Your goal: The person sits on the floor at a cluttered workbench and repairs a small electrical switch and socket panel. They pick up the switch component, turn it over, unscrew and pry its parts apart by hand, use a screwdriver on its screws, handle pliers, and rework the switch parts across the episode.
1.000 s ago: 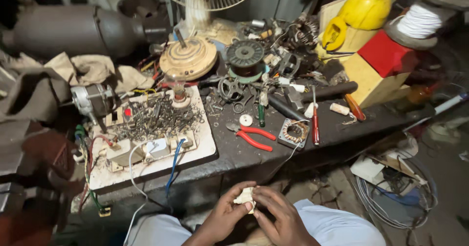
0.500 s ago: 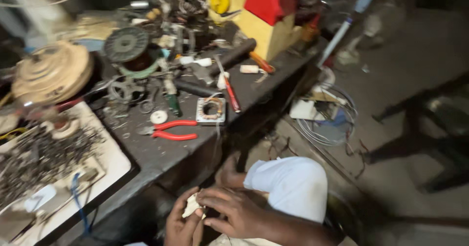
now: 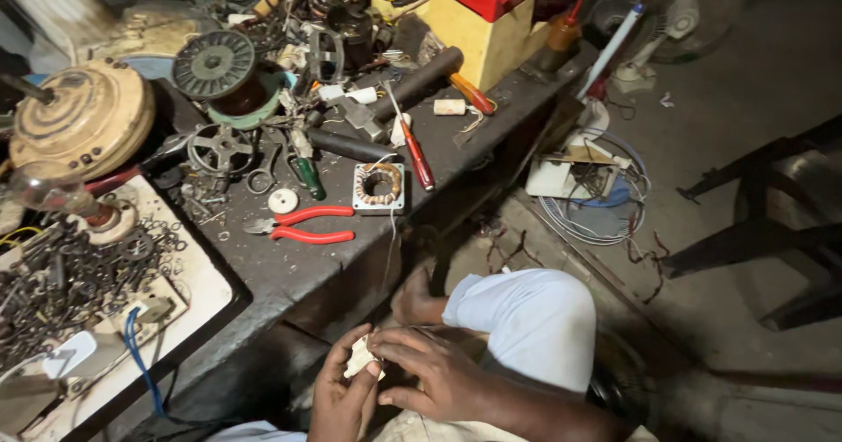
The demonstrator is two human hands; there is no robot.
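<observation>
Both hands met low over the lap, below the bench [image 3: 289, 275] edge. Left hand [image 3: 340, 396] and right hand [image 3: 430, 374] pinched a small pale part [image 3: 360, 357] between fingertips. On the bench above lay red pliers [image 3: 303, 225] and a stator [image 3: 380, 185].

1 head-worn camera looks steeply down, close over the hands at the bottom edge, facing the cluttered surface [image 3: 289, 271] upper left, with the floor [image 3: 728, 100] on the right.
</observation>
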